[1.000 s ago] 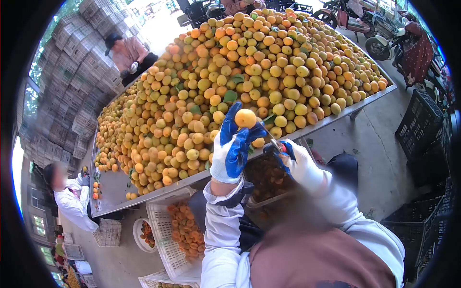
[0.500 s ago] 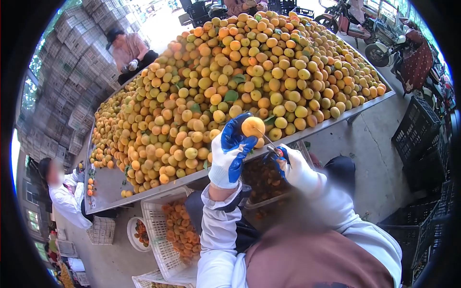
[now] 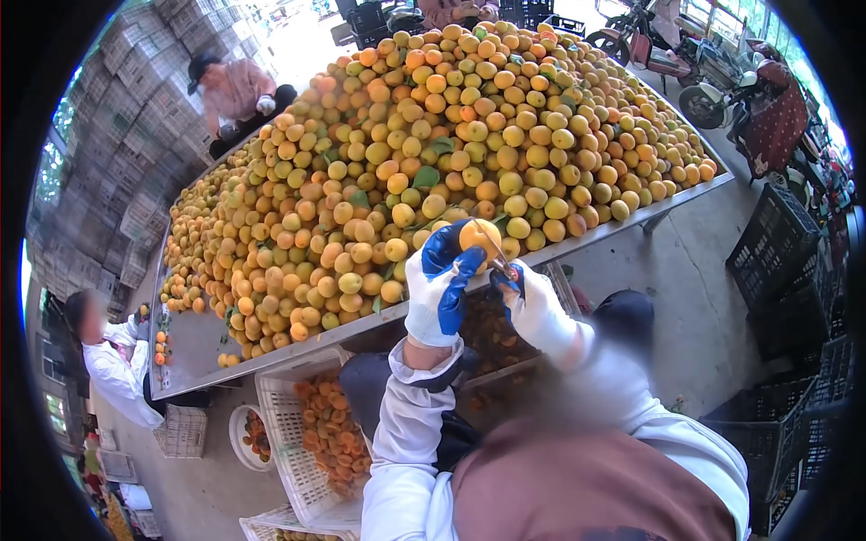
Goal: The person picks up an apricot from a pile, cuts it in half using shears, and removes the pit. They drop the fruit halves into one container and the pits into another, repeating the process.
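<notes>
In a blue-and-white coated glove, my left hand (image 3: 440, 287) grips a yellow-orange apricot (image 3: 479, 237) between thumb and fingers. My right hand (image 3: 534, 305), gloved the same way, is closed round the handle of a small knife (image 3: 500, 262). The thin blade reaches up to the apricot and overlaps its right side. Both hands are close together over the near edge of a metal table (image 3: 622, 229). A big heap of apricots (image 3: 361, 216) with a few green leaves covers the tabletop beyond them. Beneath my hands, a crate holding dark orange pieces (image 3: 494, 338) is partly hidden.
A white plastic crate (image 3: 281, 417) of orange apricot halves stands at my left, beside a white bucket (image 3: 240, 442). Black crates (image 3: 767, 239) are stacked on the right, near parked scooters (image 3: 708, 104). Co-workers sit at the left (image 3: 122, 365) and far left (image 3: 236, 90) sides of the table.
The knife has come in closer to the apricot, its blade now lying along the fruit's right side. My right hand has moved nearer my left. The whole view has shifted slightly.
</notes>
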